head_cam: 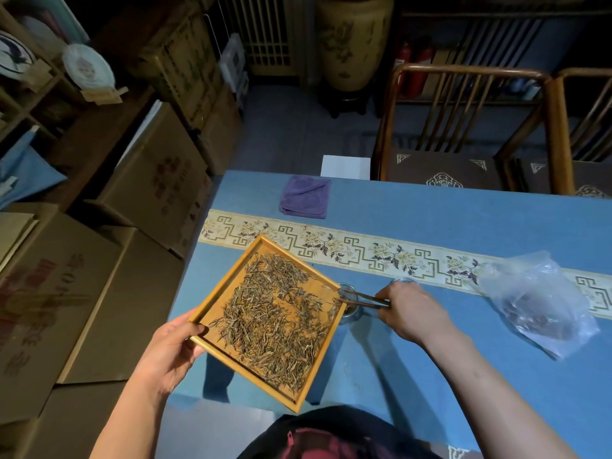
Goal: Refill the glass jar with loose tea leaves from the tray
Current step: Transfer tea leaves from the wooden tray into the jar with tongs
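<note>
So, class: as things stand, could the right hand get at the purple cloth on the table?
Probably yes. The right hand grips tweezers, but bare table lies between it and the purple cloth, with nothing standing in the way.

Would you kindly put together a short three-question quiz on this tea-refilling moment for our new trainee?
1. True or false: the left hand holds the wooden tray tilted, one corner over the glass jar.
2. What does the right hand hold? A) a spoon B) wooden tongs C) the purple cloth
3. Fill in: the clear plastic bag lies on the blue table to the ____ of the right hand.

Key:
1. True.
2. B; their tips reach the tea leaves at the tray's corner.
3. Right.
</note>
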